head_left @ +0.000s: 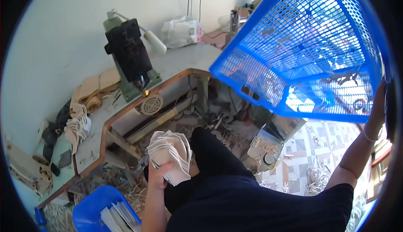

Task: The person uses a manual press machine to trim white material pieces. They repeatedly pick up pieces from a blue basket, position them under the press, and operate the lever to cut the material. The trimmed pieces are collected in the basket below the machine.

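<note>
A loose stack of curved cream fabric pieces (171, 152) is gripped in my left hand (158, 175), its thumb lying across the near face. The stack is above my lap, in front of the table edge. At the far right, my right arm is stretched out and my right hand (378, 106) holds the side of a large blue plastic basket (323, 117). The lattice basket is raised off the floor and tipped, so its inside faces me. A few thin scraps cling to its mesh. Most of my right hand's fingers are hidden at the dark picture rim.
A green and black hand press (128, 49) stands on the angled worktable (184, 60). More cream pieces (79, 125) are piled left of it. A blue bin (90, 207) holds white strips. An open metal tin (266, 146) and scattered scraps lie on the floor.
</note>
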`<state>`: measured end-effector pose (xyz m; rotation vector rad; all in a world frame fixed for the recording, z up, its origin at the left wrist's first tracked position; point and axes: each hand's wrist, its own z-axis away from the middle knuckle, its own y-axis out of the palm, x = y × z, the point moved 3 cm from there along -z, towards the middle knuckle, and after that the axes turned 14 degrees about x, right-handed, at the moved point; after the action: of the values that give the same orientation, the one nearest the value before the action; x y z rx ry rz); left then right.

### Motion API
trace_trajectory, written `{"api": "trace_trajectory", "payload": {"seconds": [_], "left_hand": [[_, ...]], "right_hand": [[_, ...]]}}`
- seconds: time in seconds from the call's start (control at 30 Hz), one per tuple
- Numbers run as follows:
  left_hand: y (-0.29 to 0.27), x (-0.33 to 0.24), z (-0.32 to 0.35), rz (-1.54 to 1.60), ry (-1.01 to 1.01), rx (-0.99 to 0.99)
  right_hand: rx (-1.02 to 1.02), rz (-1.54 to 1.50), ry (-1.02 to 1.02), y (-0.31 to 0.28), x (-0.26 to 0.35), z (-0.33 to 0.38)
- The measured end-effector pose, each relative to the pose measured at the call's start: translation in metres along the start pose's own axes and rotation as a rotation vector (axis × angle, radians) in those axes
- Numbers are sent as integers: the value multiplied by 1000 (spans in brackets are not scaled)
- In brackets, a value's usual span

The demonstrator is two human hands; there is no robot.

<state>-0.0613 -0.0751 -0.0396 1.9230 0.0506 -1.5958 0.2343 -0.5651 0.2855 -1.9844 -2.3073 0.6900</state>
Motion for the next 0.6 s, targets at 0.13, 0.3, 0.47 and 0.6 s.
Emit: {"api": "trace_trajectory", "payload": {"seconds": [0.13,0.3,0.47,0.6], "left_hand": [[10,1,-8,54,2,101],[-1,4,3,61,18,55],[-10,12,8,63,13,6],[-18,18,12,123,32,1]], "right_hand": [[-128,95,19,-18,48,8],[-161,-214,-466,-1,210,35],[-104,-253,-651,2,235,38],[-114,-226,-558,26,234,17]]}}
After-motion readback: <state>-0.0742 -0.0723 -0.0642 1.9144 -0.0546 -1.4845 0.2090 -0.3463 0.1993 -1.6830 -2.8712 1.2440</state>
